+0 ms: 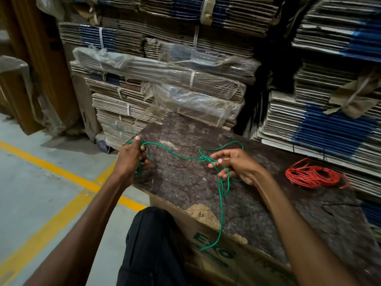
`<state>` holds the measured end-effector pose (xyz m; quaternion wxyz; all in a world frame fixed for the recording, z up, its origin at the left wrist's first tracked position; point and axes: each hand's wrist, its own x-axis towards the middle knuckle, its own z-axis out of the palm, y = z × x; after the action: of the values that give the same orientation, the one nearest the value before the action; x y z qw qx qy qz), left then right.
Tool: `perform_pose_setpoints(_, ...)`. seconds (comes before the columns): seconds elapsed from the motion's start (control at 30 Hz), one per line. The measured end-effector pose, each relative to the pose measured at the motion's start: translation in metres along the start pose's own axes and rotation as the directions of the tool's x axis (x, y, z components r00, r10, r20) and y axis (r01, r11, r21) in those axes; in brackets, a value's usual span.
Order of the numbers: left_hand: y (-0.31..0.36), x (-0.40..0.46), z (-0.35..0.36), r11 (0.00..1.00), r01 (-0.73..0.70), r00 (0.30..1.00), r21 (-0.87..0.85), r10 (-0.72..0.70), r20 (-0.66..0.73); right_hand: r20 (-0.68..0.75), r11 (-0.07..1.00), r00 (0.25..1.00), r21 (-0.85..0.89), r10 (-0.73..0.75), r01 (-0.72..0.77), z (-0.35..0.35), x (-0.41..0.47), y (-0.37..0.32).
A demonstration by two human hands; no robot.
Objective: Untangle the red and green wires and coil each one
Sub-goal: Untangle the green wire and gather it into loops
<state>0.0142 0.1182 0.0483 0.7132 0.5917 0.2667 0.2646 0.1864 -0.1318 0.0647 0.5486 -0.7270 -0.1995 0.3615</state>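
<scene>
Two hands pull on the green wire over a brown board.

The left hand (132, 156) is curled tight around a bunch of green wire (177, 154). The wire runs across to a small knot (203, 158) by the right hand (233, 166), which pinches a strand; the loose end hangs off the board (257, 213). The red wire (313, 175) lies coiled, well apart.

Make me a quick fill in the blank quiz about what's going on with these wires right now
1. The coiled bundle lying apart on the board is the ____ wire.
2. The left hand grips loops of the ____ wire.
3. A small knot sits just off the ____ hand.

Missing words: red; green; right
</scene>
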Motion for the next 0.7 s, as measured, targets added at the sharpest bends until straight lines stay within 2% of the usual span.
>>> perform_pose_setpoints(0.13, -0.001, 0.000, 0.001, 1.000, -0.013, 1.000, 0.018, 0.013, 0.000, 0.090, 0.953, 0.996, 0.303, -0.013, -0.015, -0.007, -0.003, 0.005)
perform_pose_setpoints(0.27, -0.001, 0.000, 0.003, 0.999, -0.016, 1.000, 0.028, 0.016, 0.000, 0.055, 0.943, 0.995, 0.327, -0.083, 0.060, -0.012, -0.004, 0.014)
perform_pose_setpoints(0.4, -0.003, 0.004, 0.003, 1.000, -0.006, 1.000, 0.009, 0.006, 0.014, -0.062, 0.977, 0.991, 0.171, -0.121, 0.130, -0.008, -0.007, 0.014)
perform_pose_setpoints(0.47, 0.000, 0.008, -0.004, 0.998, 0.005, 1.000, -0.059, -0.005, 0.004, -0.161, 0.987, 0.979, 0.082, -0.124, 0.139, -0.009, -0.008, 0.014)
perform_pose_setpoints(0.57, 0.005, 0.017, -0.018, 0.981, 0.044, 0.998, -0.188, -0.052, -0.040, -0.268, 0.981, 0.950, -0.154, -0.158, 0.120, -0.022, -0.007, 0.021)
perform_pose_setpoints(0.63, 0.004, 0.018, -0.021, 0.985, 0.035, 0.998, -0.166, -0.044, -0.050, -0.303, 0.939, 0.930, -0.328, -0.208, 0.103, -0.031, -0.006, 0.025)
perform_pose_setpoints(0.7, 0.003, 0.017, -0.024, 0.977, 0.040, 0.995, -0.211, -0.057, -0.078, -0.380, 0.823, 0.884, -0.567, -0.273, 0.010, -0.042, -0.004, 0.027)
